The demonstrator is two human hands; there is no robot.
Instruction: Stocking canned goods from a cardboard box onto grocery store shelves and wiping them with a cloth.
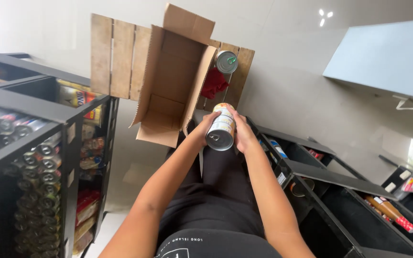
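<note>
Both hands hold one tin can with a pale printed label and a pull-ring lid, at the centre of the head view. My left hand grips its left side and my right hand its right side. Just beyond the can stands an open, empty cardboard box on a wooden pallet. A second tin can rests on the pallet to the right of the box, beside a red cloth.
A black shelf unit on the left holds rows of cans and packaged goods. Another black shelf unit on the right holds bottles and small packs. Pale tiled floor lies between them. A light blue panel is at the upper right.
</note>
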